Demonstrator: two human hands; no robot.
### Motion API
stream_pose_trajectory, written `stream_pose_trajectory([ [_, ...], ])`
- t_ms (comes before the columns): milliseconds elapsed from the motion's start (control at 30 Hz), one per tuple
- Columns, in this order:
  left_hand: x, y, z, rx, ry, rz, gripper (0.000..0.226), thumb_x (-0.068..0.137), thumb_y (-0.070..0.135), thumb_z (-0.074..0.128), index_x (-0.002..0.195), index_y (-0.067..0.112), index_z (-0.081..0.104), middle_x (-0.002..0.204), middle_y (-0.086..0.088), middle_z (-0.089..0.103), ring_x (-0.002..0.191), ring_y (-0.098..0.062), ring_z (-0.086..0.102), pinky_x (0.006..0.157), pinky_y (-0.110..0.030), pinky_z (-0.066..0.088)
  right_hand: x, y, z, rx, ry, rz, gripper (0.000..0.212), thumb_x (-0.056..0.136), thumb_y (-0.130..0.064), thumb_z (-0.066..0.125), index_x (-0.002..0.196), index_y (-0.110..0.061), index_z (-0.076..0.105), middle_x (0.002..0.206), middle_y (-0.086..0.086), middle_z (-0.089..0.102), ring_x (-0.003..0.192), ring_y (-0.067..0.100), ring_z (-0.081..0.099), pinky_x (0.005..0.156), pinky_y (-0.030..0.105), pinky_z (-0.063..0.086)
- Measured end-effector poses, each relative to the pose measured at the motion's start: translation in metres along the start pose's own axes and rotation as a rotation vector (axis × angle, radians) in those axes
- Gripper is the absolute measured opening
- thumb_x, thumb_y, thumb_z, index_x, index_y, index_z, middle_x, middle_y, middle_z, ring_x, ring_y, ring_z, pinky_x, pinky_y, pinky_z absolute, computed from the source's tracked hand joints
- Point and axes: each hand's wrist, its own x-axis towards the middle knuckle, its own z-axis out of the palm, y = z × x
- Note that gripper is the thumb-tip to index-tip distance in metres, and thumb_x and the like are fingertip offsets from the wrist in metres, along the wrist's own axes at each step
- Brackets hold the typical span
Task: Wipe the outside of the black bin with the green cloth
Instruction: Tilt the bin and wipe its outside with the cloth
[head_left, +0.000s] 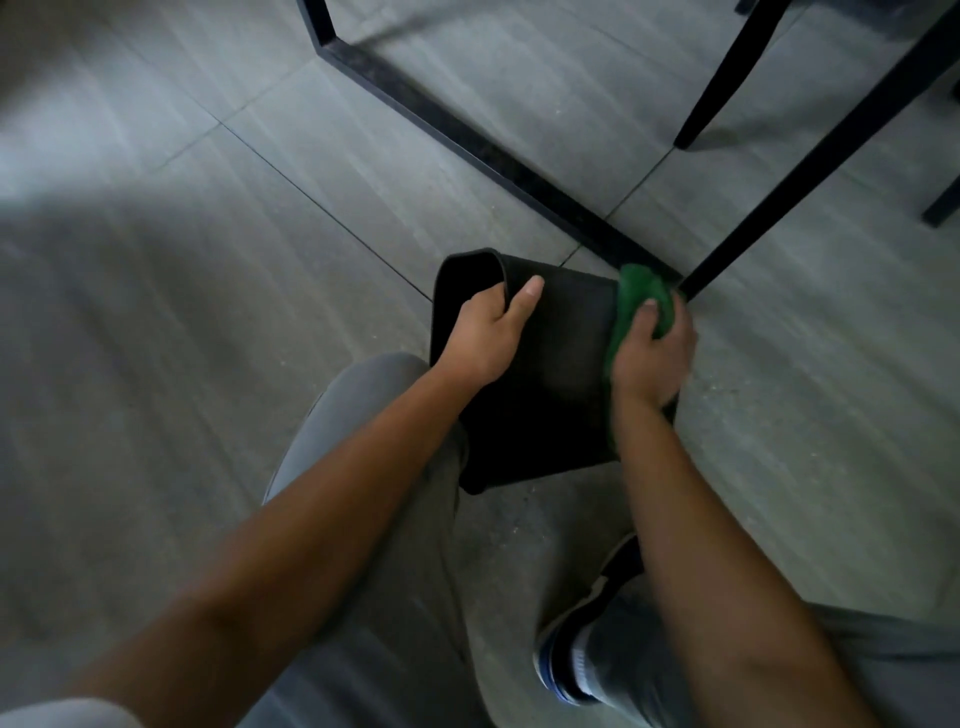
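The black bin (550, 374) lies tipped on the grey floor between my knees, its open mouth turned to the upper left. My left hand (491, 332) grips the bin's rim, fingers curled inside and thumb on the outer wall. My right hand (652, 358) presses a bunched green cloth (639, 296) against the bin's right side near its far corner. The lower part of the cloth is hidden under my palm.
A black metal table frame (467, 140) runs along the floor just beyond the bin. Dark chair legs (727, 78) stand at the upper right. My grey-trousered knee (363, 405) and a dark shoe (587, 639) lie below the bin.
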Motion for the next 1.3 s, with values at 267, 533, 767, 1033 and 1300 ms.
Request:
stream_pose_trajectory([
  [267,0.009,0.003,0.009,0.026,0.036,0.020,0.043,0.106,0.040,0.052,0.100,0.003,0.072,0.095,-0.009,0.076,0.088,-0.016,0.072,0.081,-0.030,0.056,-0.029,-0.024,-0.003,0.034,-0.057,-0.008,0.066,0.093,-0.053,0.043,0.145,-0.015,0.056,0.150,0.013,0.055,0.141,0.031,0.049,0.117,0.038,0.035],
  [533,0.002,0.002,0.012,0.045,0.018,0.014,0.045,0.105,0.044,0.051,0.099,0.004,0.072,0.095,-0.009,0.076,0.089,-0.017,0.073,0.087,-0.040,0.059,0.011,0.008,-0.004,0.038,-0.098,-0.194,0.057,0.097,-0.054,0.045,0.142,-0.021,0.060,0.143,0.008,0.061,0.138,0.029,0.050,0.118,0.045,0.038],
  [767,0.016,0.002,0.004,-0.044,0.043,-0.058,0.047,0.106,0.043,0.049,0.101,0.003,0.073,0.097,-0.013,0.077,0.090,-0.023,0.074,0.091,-0.045,0.058,-0.029,-0.020,-0.005,-0.081,-0.126,-0.163,0.065,0.097,-0.047,0.045,0.152,-0.012,0.045,0.156,0.014,0.049,0.147,0.033,0.041,0.119,0.041,0.031],
  [1033,0.022,0.004,0.004,0.061,0.107,-0.042,0.051,0.104,0.047,0.049,0.096,0.001,0.071,0.088,-0.012,0.075,0.082,-0.024,0.073,0.082,-0.047,0.059,-0.043,-0.044,0.002,0.116,-0.205,-0.272,0.051,0.106,-0.043,0.049,0.150,-0.017,0.049,0.151,0.005,0.056,0.138,0.019,0.052,0.113,0.038,0.045],
  [1300,0.030,0.005,0.004,0.050,0.118,-0.046,0.048,0.106,0.042,0.050,0.071,0.010,0.051,0.061,0.003,0.049,0.050,-0.006,0.050,0.055,-0.025,0.040,0.003,-0.110,-0.043,0.121,-0.183,-0.321,0.038,0.108,-0.039,0.046,0.141,-0.024,0.061,0.139,-0.005,0.066,0.122,-0.003,0.055,0.097,0.003,0.040],
])
